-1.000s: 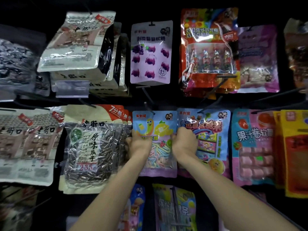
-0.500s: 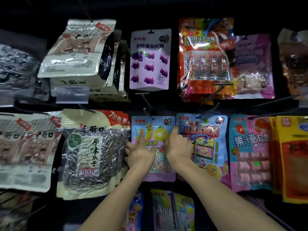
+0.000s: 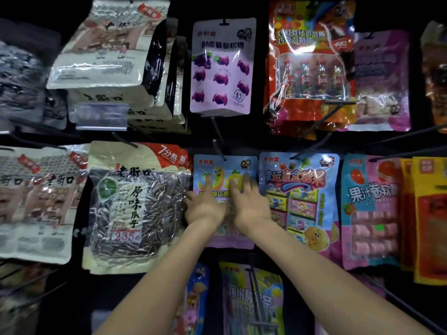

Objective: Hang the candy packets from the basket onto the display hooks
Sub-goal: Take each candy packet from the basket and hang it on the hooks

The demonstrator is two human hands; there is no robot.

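Snack bags crowd a dark wall of pegs. In the middle row the candy packet (image 3: 226, 166) hangs on its hook (image 3: 219, 148). The left hand (image 3: 205, 207) and right hand (image 3: 249, 204) press flat on it, fingers straight, between a sunflower-seed bag (image 3: 135, 204) and a blue sweets bag (image 3: 300, 189).

The marshmallow packet (image 3: 225, 170) is hemmed in on both sides. The sunflower seed bag (image 3: 135, 204) crowds its left edge and the blue box-print candy packet (image 3: 300, 197) sits just beside its right. The dark band above it is open, but two bare hook prongs (image 3: 216, 129) jut out there under the grape gummy packet (image 3: 223, 66).
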